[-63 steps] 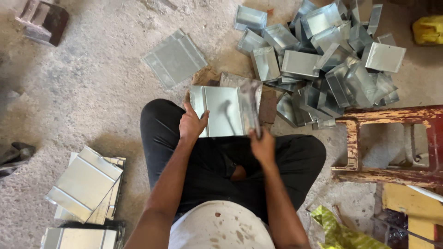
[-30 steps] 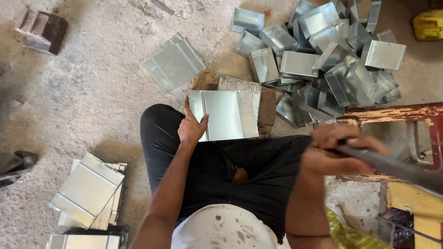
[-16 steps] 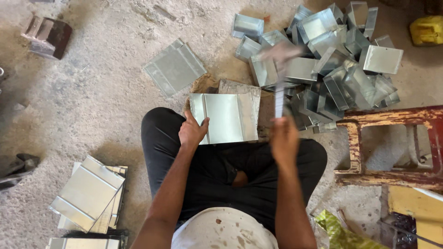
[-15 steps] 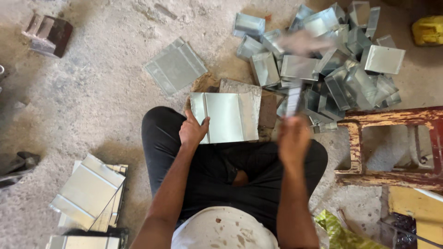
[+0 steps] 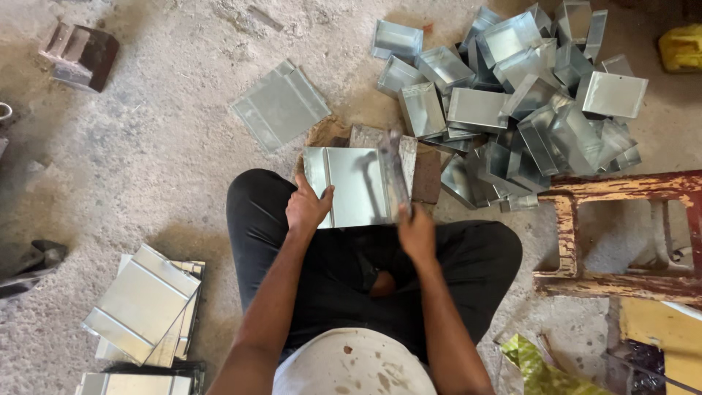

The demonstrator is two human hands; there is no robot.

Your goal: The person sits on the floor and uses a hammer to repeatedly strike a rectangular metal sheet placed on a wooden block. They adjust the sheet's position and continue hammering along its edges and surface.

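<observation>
I sit cross-legged on a concrete floor with a flat metal sheet (image 5: 351,186) lying on a block in front of my knees. My left hand (image 5: 307,207) presses on the sheet's near left edge. My right hand (image 5: 417,230) grips a metal bar-like tool (image 5: 393,172) whose far end rests along the sheet's right edge. The tool is a little blurred.
A heap of folded metal trays (image 5: 526,88) lies at the far right. A single flat sheet (image 5: 281,106) is on the floor ahead left. A stack of sheets (image 5: 146,307) sits by my left knee. A worn wooden stool frame (image 5: 621,234) stands at my right.
My right hand swung the tool up to the right, then brought it down onto the sheet's right edge. The left hand stayed on the sheet.
</observation>
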